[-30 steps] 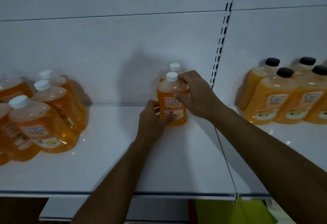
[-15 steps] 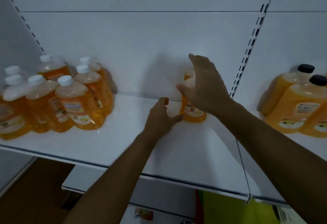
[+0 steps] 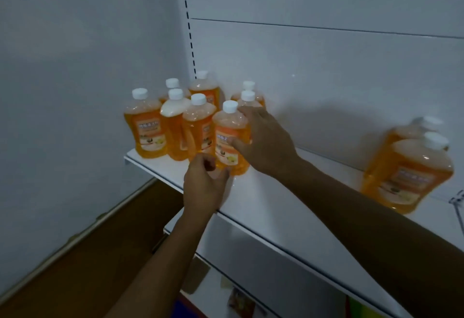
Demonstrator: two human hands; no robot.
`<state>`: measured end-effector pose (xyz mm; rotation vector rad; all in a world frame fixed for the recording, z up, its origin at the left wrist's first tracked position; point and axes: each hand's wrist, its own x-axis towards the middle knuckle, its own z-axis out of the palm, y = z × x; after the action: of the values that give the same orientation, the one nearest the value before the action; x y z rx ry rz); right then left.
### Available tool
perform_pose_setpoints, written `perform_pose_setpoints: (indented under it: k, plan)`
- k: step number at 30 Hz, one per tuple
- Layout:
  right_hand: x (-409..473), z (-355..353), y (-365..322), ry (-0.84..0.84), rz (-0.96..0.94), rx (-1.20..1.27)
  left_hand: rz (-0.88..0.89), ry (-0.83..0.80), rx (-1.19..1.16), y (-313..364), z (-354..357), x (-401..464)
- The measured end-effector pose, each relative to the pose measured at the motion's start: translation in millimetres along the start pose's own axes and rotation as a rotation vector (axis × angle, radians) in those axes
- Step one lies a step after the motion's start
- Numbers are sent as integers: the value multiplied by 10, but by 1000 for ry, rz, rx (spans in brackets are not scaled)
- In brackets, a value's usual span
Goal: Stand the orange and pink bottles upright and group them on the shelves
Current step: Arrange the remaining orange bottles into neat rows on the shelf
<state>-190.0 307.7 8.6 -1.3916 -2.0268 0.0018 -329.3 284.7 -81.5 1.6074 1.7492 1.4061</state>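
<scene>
The right hand [image 3: 263,142] reaches across the shelf [image 3: 288,207] to the front bottle [image 3: 229,139] of the left group. Its fingers are spread and loosely bent around the bottle's right shoulder, and the thumb presses on the label, so the hand holds the bottle between thumb and fingers. The left hand [image 3: 204,187] sits low at the shelf's front edge with the fingers curled toward the same bottle's base; thumb and fingertips look to touch the foot of the bottle, though whether they truly grip it cannot be told.

The front bottle stands upright on the shelf, orange with a white cap, just beside a cluster of seven more orange bottles [image 3: 175,127], all upright and packed close in the left corner against the back panel [image 3: 326,79]. Two further orange bottles [image 3: 411,172] stand well apart at the right, blurred.

Each label is orange and white with a line of Chinese characters on a white band and a small fruit picture below; the writing is too small and dim to read.
</scene>
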Motion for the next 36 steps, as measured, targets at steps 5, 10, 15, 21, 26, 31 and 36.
perform_pose_setpoints:
  k: [5,10,15,21,26,31,36]
  plan:
    - [183,186,-23,37,83,-72,-28,-134,-83,-113,-64,102]
    - [157,100,2,22,136,19,81,-173,-59,-94,5,138]
    - [-43,-199,181,-17,194,35,140,-238,25,-24,170,199]
    - [-271,-674,497,13,296,8,195,-526,-228,383,568,211]
    - [-310,-1128,684,-10,316,-186,313,-624,-267,768,1017,274]
    - [-204,-1304,897,-66,389,-389,297,-657,-280,987,1440,341]
    - [-55,-1298,1081,-132,382,-486,226,-708,-294,1021,1787,391]
